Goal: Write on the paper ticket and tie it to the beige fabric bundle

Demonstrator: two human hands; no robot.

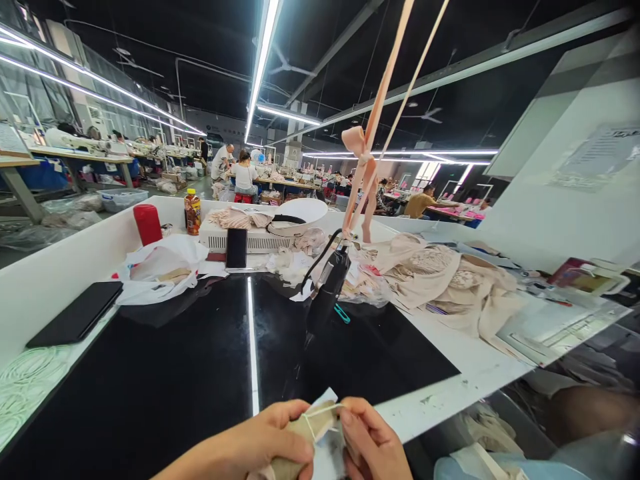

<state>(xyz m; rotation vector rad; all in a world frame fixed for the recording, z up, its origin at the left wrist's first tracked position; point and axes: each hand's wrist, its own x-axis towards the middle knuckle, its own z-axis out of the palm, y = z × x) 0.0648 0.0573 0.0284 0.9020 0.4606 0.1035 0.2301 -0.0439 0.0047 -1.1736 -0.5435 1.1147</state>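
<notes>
At the bottom edge of the view, my left hand (260, 443) and my right hand (373, 443) meet over a small beige fabric piece (313, 433) with a pale paper-like tag on it. Both hands have their fingers pinched on it, thumbs on top. A thin white thread (325, 410) runs across the piece between my thumbs. The hands hover over the near edge of a glossy black table top (200, 373). The lower part of the fabric is cut off by the frame.
A black tool (327, 283) stands mid-table, with peach ribbons (373, 140) hanging down to it. Beige lace garments (445, 280) pile up at right. A phone (237, 248), a white basket (260, 240), a bottle (193, 212), a red cup (148, 224) and a dark tablet (75, 315) lie further back. Other workers sit at distant tables.
</notes>
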